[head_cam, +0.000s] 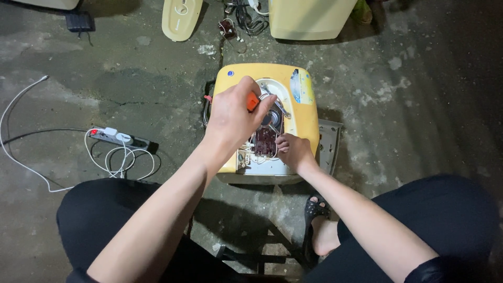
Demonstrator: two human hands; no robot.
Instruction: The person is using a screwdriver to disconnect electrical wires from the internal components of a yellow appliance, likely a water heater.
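l hand (234, 116) closed round orange-handled screwdriver (253, 101), tip down in open yellow appliance (306, 118) on concrete floor (408, 120) | r hand (294, 150) fingers curled, touching brown circuit board (264, 140) inside | power strip (119, 138) w/ white cables well left

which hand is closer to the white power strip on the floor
Left. The left hand grips an orange-handled tool over the yellow appliance, on the side toward the power strip. The right hand rests on the appliance's far side.
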